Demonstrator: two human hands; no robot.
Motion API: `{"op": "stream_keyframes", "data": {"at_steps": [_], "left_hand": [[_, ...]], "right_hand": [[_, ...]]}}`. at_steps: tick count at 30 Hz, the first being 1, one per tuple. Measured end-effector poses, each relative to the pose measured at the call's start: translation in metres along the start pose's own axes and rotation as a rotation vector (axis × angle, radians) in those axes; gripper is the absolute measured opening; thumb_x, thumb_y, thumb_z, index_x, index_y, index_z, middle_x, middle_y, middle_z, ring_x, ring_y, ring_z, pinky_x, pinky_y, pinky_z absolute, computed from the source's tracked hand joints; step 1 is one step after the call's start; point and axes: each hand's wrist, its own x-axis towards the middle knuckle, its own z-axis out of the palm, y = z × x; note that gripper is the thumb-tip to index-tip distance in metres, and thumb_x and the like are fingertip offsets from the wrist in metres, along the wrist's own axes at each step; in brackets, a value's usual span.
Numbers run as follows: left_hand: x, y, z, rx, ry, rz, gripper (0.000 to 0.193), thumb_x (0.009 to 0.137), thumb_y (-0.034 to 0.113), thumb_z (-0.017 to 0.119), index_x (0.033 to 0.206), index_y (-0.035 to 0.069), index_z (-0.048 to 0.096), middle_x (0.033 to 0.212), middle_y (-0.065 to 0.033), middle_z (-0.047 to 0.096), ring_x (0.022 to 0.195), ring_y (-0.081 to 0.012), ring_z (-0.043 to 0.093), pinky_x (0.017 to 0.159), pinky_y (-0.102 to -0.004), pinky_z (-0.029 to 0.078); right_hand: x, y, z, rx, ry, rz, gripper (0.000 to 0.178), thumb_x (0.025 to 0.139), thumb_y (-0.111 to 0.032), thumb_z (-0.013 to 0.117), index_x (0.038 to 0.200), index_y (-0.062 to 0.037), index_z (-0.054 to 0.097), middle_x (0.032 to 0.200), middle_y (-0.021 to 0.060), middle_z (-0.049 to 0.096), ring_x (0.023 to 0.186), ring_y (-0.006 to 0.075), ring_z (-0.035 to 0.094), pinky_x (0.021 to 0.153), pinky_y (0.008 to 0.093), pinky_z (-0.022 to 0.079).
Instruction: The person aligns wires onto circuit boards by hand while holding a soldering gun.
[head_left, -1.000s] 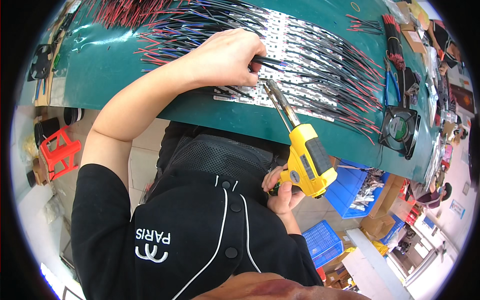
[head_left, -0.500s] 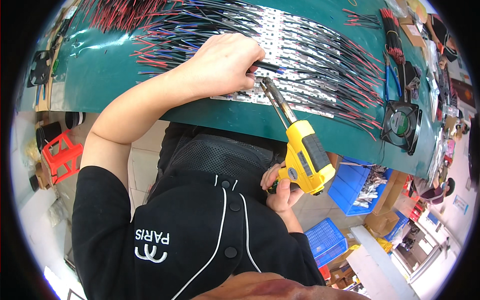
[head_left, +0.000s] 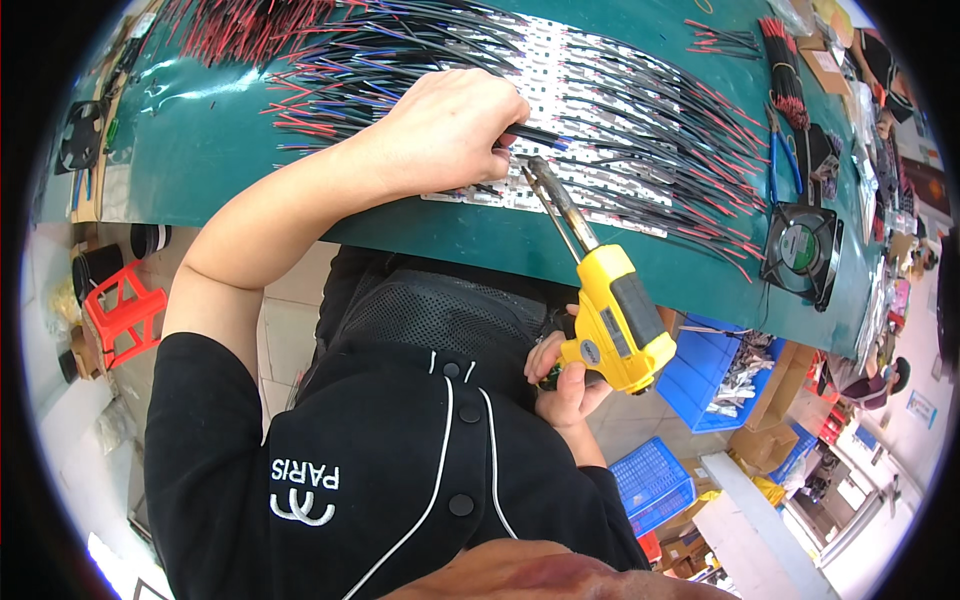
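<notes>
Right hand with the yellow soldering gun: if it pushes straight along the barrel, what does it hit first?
Likely the white strip under the black wires, right by the left hand fingertips; the soldering gun tip looks nearly there, depth unclear.

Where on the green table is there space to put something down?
Bare green mat lies left of the left hand, below the red wires. A thin strip runs along the near edge. The middle is crowded with wired strips.
</notes>
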Motion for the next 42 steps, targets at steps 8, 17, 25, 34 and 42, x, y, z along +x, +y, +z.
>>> {"op": "stream_keyframes", "data": {"at_steps": [8,17,25,34,42], "left_hand": [[-0.001,-0.002,-0.001,-0.009,0.014,-0.006,0.033,0.06,0.012,0.071,0.088,0.001,0.059,0.085,-0.0118,0.059,0.086,-0.0307,0.056,0.079,-0.0372,0.044],[0.001,0.0,-0.002,-0.039,-0.016,-0.031,0.031,0.06,0.012,0.071,0.086,0.002,0.058,0.08,-0.0099,0.059,0.084,-0.0298,0.056,0.078,-0.0378,0.044],[0.001,-0.001,-0.001,-0.024,0.001,-0.019,0.03,0.059,0.013,0.071,0.084,0.001,0.058,0.08,-0.0113,0.059,0.083,-0.0312,0.056,0.077,-0.0386,0.044],[-0.001,-0.003,0.001,-0.032,0.04,0.001,0.029,0.06,0.013,0.07,0.084,0.001,0.059,0.08,-0.0115,0.059,0.084,-0.0307,0.056,0.078,-0.0385,0.044],[0.001,-0.011,-0.002,-0.103,0.041,0.05,0.03,0.067,0.015,0.069,0.091,-0.001,0.06,0.085,-0.0133,0.061,0.086,-0.0313,0.056,0.08,-0.0369,0.044]], "right_hand": [[0.003,-0.001,0.001,-0.016,0.006,-0.022,0.061,0.083,-0.036,0.062,0.117,0.0084,0.037,0.056,0.0067,0.047,0.045,0.0141,0.045,0.042,0.0251,0.039],[0.004,0.003,0.001,-0.026,-0.007,-0.039,0.042,0.087,-0.03,0.057,0.106,0.0028,0.04,0.058,0.0084,0.047,0.047,0.0149,0.044,0.042,0.0264,0.039],[0.006,0.002,0.003,-0.053,-0.021,-0.037,0.042,0.086,-0.03,0.057,0.106,0.0033,0.04,0.059,0.0084,0.047,0.046,0.0144,0.044,0.042,0.0263,0.039],[0.004,-0.004,0.003,-0.003,0.056,-0.024,0.056,0.082,-0.038,0.062,0.11,0.0052,0.039,0.055,0.007,0.046,0.044,0.0141,0.043,0.042,0.0248,0.037],[0.003,-0.007,-0.008,-0.022,0.03,-0.028,0.072,0.081,-0.044,0.064,0.12,0.0094,0.033,0.054,0.0051,0.045,0.043,0.0137,0.044,0.041,0.025,0.038]]}}
